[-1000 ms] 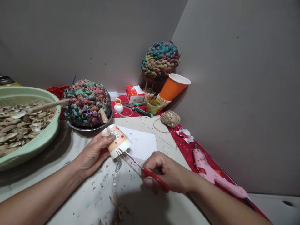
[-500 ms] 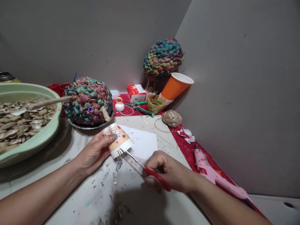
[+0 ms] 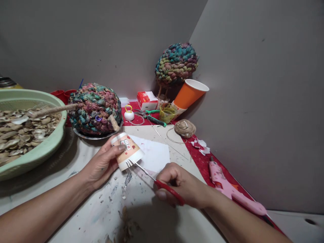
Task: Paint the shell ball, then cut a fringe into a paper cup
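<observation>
Holding the paper cup (image 3: 132, 153): that's the left hand (image 3: 108, 158), wrapped round it with the thumb flat across the print, tilting it above the worktop (image 3: 93, 216).
Cup's look: a tapered sleeve of thin, smooth card, peach in the middle, white at both ends, dotted with little red marks round a framed red-and-white motif.
Slit edge: the wider white rim is snipped into a row of narrow strips, a short fringe facing down and right.
Scissors (image 3: 160, 184): gripped in the right hand (image 3: 174, 184), glossy red handles, slim silver blades meeting the rim just beside those slits; too fine to tell how far they part.
Worktop finish: pale and smooth, smeared with dark paint and sprinkled with flakes, a white sheet (image 3: 157, 153) lying flat behind the blades.
Lumpy ball (image 3: 95, 109): crusted in knobbly teal and maroon pieces, sitting in a shiny metal dish (image 3: 93, 137) just beyond the left hand.
Green basket (image 3: 62, 130): rounded plastic with a mesh wall, heaped with rough brown shells (image 3: 27, 135).
Twine (image 3: 185, 128): fibrous, wound into a tan ball, loose end curling.
Glue gun (image 3: 227, 187): hard pink plastic, right of the scissors.
</observation>
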Demonstrator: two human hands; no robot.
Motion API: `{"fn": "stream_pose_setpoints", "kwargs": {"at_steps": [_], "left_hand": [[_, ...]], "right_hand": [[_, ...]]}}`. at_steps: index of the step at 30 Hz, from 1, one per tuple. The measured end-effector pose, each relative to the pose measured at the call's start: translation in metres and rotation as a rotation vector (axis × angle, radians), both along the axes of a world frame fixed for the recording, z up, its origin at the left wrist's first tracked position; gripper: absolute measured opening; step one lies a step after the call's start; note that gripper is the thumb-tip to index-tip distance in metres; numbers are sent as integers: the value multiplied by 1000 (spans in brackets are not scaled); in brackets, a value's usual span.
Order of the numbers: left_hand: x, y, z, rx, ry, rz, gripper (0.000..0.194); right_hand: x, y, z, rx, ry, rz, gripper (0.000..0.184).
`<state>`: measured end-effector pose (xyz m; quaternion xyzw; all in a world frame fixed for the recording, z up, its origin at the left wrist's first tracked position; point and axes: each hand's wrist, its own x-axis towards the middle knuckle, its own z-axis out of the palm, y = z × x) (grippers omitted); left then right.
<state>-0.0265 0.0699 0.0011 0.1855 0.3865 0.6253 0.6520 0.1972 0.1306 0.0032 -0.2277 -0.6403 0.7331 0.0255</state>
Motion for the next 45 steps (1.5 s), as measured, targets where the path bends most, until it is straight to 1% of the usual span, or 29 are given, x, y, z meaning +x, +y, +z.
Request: {"fn": "stream_pose_setpoints", "kwargs": {"at_steps": [7,17,25,30,33,36,41,45], "left_hand": [[-1,0,0,-1,6,0,40],[1,-3,-2,8,30,-36,42],[2,-2,-1,1,27,-26,38],[1,-3,-4,25,34,-69,41],[1,-3,-5,34,47,-98,43],[1,-3,-6,36,54,-100,44],[2,-3,-5,24,54,-101,44],[3,-3,-3,12,49,-92,46]], "right_hand": [[-1,-1,1,13,4,-3,61],[-2,-1,-1,24,13,24,61],[0,-1,-1,-8,14,9,61],[-1,-1,-1,13,-17,30,60],[-1,-1,-2,17,-5,46,62],[0,-1,-3,23,17,47,62],[1,-2,-3,-22,34,27,63],[0,-3,-1,-27,12,23,61]]}}
